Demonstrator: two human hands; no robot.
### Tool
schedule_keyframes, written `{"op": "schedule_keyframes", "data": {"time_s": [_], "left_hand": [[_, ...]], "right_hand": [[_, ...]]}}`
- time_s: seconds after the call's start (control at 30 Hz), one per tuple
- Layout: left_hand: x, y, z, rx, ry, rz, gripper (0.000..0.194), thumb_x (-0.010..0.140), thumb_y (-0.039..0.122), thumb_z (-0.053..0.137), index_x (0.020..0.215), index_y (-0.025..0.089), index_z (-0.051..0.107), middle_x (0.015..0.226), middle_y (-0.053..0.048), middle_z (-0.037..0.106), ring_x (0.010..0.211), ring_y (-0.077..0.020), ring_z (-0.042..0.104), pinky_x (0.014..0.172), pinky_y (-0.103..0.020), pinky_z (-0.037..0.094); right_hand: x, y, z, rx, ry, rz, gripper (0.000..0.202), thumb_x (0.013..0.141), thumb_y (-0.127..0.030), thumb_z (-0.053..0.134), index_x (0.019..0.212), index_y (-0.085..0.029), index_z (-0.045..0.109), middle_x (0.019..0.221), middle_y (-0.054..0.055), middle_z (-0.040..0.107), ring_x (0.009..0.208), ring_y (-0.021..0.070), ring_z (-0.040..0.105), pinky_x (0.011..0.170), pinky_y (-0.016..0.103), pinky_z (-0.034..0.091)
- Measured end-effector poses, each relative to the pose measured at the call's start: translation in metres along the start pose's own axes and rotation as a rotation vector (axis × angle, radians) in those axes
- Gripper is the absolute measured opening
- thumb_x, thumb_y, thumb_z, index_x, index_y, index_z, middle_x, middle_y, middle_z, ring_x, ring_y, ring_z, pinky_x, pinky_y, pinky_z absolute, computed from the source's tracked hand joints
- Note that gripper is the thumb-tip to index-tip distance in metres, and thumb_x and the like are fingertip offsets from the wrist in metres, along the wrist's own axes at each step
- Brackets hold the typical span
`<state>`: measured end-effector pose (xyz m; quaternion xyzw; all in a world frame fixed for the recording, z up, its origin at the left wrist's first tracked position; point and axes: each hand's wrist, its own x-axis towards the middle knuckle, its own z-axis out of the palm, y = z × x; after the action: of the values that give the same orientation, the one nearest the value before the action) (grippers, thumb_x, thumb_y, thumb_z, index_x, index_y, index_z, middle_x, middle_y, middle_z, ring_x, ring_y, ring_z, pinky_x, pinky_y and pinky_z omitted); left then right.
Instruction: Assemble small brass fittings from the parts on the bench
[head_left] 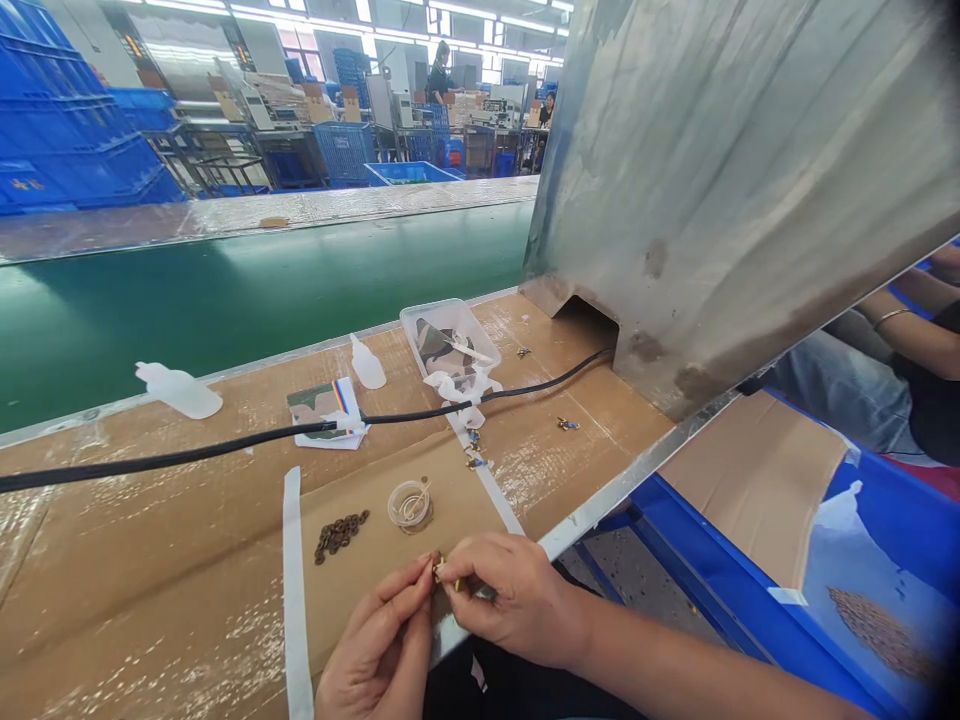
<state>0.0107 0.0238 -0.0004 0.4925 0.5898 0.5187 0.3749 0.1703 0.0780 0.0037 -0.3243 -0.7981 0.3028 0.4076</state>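
My left hand (379, 645) and my right hand (517, 598) meet at the table's front edge, fingertips nearly touching. The left thumb and fingers pinch a small brown piece, mostly hidden. Between the right thumb and index finger is a small yellowish piece, too small to name. Just beyond them, a round clear cup (409, 505) with a thin stick in it stands on a brown sheet (360, 590) taped to the table. Left of the cup lies a pile of small brown round pieces (341, 537). Small blue and gold figures (475, 462) lie near the sheet's right tape.
A black cable (262, 437) crosses the table. Behind it are a clear plastic box (450, 340), two white bottles (180, 390) and a camouflage-patterned cloth (311, 405). A metal panel (720, 200) rises at right, beside a blue bin (900, 520) and a seated person's arm. Beyond runs a green belt (300, 290).
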Motion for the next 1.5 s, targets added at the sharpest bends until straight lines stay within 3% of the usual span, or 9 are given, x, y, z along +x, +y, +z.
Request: {"op": "schedule_keyframes", "data": {"time_s": [0.47,0.8,1.07,1.4,1.5], "left_hand": [[0.0,0.005,0.006,-0.217,0.086,-0.249,0.027,0.071,0.043,0.076,0.091,0.024,0.078,0.109,-0.008,0.072,0.108,-0.0278,0.064,0.098,-0.037,0.048],[0.0,-0.003,0.001,-0.127,0.01,-0.139,0.019,0.078,0.036,0.071,0.094,0.028,0.078,0.112,-0.007,0.07,0.109,-0.0246,0.062,0.097,-0.033,0.048],[0.0,-0.001,-0.003,-0.104,-0.044,-0.122,0.02,0.079,0.037,0.07,0.094,0.027,0.078,0.115,-0.008,0.068,0.112,-0.0252,0.061,0.098,-0.033,0.046],[0.002,0.004,0.008,-0.249,0.098,-0.272,0.025,0.069,0.042,0.077,0.084,0.022,0.077,0.109,-0.008,0.071,0.111,-0.0278,0.061,0.097,-0.035,0.048],[0.001,0.005,0.008,-0.244,0.095,-0.273,0.024,0.07,0.04,0.077,0.087,0.023,0.076,0.11,-0.007,0.071,0.112,-0.027,0.061,0.1,-0.036,0.046]], "right_hand": [[0.004,-0.006,0.004,0.03,0.091,0.047,0.012,0.084,-0.014,0.053,0.087,-0.02,0.062,0.077,0.002,0.069,0.068,0.0121,0.063,0.065,0.02,0.05],[0.002,-0.002,0.006,0.031,0.101,0.043,0.012,0.084,-0.013,0.054,0.089,-0.018,0.063,0.078,0.003,0.069,0.069,0.0124,0.063,0.065,0.02,0.05],[0.003,0.0,0.004,0.022,0.083,-0.049,0.01,0.086,-0.012,0.052,0.087,-0.016,0.061,0.073,0.004,0.066,0.068,0.0131,0.061,0.065,0.021,0.048],[0.003,-0.004,0.004,0.047,0.104,0.014,0.014,0.077,-0.008,0.056,0.086,-0.017,0.062,0.076,0.002,0.068,0.066,0.0113,0.063,0.064,0.018,0.05],[0.001,-0.005,0.004,0.096,0.108,0.063,0.017,0.075,-0.006,0.057,0.089,-0.016,0.061,0.079,0.002,0.068,0.066,0.0103,0.065,0.064,0.015,0.051]]}}
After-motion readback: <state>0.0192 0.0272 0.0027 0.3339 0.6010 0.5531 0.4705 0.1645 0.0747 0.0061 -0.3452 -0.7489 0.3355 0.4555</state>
